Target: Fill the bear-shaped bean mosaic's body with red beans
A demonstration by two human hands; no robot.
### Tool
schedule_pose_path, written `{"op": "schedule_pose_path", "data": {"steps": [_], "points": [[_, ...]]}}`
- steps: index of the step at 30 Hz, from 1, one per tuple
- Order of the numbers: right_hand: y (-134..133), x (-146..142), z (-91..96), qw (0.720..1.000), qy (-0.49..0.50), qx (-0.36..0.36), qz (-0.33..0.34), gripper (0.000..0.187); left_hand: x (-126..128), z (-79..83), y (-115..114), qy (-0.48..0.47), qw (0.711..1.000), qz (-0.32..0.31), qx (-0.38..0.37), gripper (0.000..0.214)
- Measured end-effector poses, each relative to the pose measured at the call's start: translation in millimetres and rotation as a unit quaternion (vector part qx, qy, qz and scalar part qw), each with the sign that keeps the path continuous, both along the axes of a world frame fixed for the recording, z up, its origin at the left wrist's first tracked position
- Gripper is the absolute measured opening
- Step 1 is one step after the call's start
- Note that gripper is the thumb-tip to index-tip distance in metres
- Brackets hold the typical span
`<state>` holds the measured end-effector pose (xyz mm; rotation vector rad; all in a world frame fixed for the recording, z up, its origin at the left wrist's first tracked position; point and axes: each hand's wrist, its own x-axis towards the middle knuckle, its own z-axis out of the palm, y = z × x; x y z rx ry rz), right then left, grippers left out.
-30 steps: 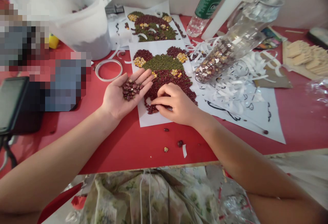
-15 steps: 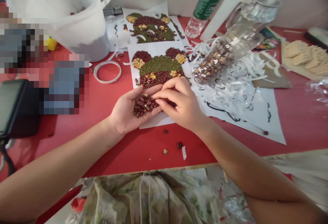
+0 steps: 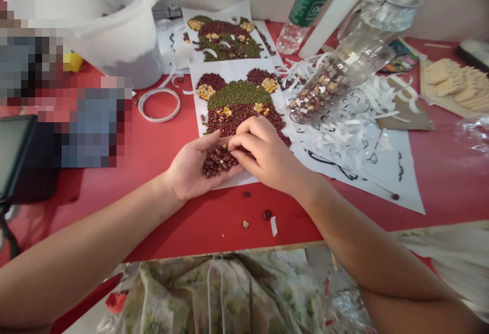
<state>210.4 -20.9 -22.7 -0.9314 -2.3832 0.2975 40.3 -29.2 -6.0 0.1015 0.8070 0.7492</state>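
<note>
My left hand (image 3: 194, 168) lies palm up above the front of a bean picture, cupping a small heap of dark red kidney beans (image 3: 218, 161) with a few pale bits among them. Over its fingertips is my right hand (image 3: 262, 153), its thumb and fingers pinched together at the edge of the heap. Whatever is between those fingertips is too small and hidden to name. Behind the hands, the white sheet bears the bean picture (image 3: 240, 95), a bear-like head of green beans, red beans and yellow corn kernels. Its lower part is covered by my hands.
A second bean picture (image 3: 225, 33) lies behind. At left stand a white bucket (image 3: 118, 44) and a tape ring (image 3: 159, 105). To the right are a tilted plastic bottle of mixed beans (image 3: 321, 87), paper shreds (image 3: 344, 130), a green-labelled bottle (image 3: 311, 0) and wooden sticks (image 3: 445, 77).
My right hand has shifted slightly left and down along the left palm, uncovering more of the bean picture. The beans stay in the left palm; the view has moved a little.
</note>
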Motion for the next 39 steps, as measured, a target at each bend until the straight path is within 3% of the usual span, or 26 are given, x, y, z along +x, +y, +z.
{"op": "schedule_pose_path", "data": {"steps": [5,9,11,13,16,18,20,21,22,24,27,29,33,39], "points": [[-1.5,1.8,2.3,0.999,0.028,-0.04,0.004,0.013,2.4,4.3,-0.9,0.004,1.0,0.005,0.001,0.038],[-3.2,-0.2,3.0,0.984,0.163,-0.04,-0.058,0.01,-2.7,6.1,3.5,-0.022,0.997,0.038,0.06,0.051],[-1.7,-2.5,3.4,0.96,0.247,-0.096,-0.089,0.011,-8.7,5.3,9.1,-0.027,0.992,0.076,0.094,0.053],[2.1,-2.7,4.9,0.914,0.323,-0.237,-0.066,0.017,-15.5,3.7,15.7,-0.025,0.986,0.112,0.122,0.054],[9.0,6.0,9.7,0.79,0.363,-0.493,0.037,0.028,-23.4,1.1,24.0,-0.02,0.98,0.139,0.141,0.054],[11.4,17.0,14.4,0.71,0.339,-0.605,0.121,0.037,-25.6,-0.1,26.9,-0.021,0.979,0.143,0.142,0.054],[11.1,27.8,19.7,0.666,0.265,-0.67,0.194,0.039,-25.6,-0.5,27.5,-0.021,0.98,0.145,0.136,0.054],[10.3,31.6,22.5,0.665,0.21,-0.686,0.21,0.036,-25.1,-0.3,27.3,-0.021,0.98,0.146,0.133,0.054],[9.2,33.7,24.9,0.679,0.152,-0.687,0.208,0.031,-24.5,0.0,26.9,-0.021,0.98,0.147,0.129,0.054],[7.0,32.5,27.8,0.751,0.07,-0.636,0.163,0.019,-23.2,0.9,26.0,-0.02,0.981,0.149,0.121,0.054],[4.4,20.6,23.4,0.885,0.059,-0.461,0.039,0.01,-22.2,2.0,25.1,-0.021,0.981,0.152,0.118,0.054],[3.5,10.8,15.1,0.941,0.066,-0.33,-0.023,0.009,-22.2,2.0,24.9,-0.021,0.981,0.152,0.119,0.054],[2.6,-3.6,-3.1,0.987,0.04,-0.156,-0.017,0.013,-23.0,-0.5,25.2,-0.021,0.981,0.146,0.122,0.054],[1.4,-13.6,-15.6,0.996,-0.007,-0.085,-0.004,0.016,-22.9,-3.0,25.6,-0.022,0.981,0.145,0.126,0.054]]}}
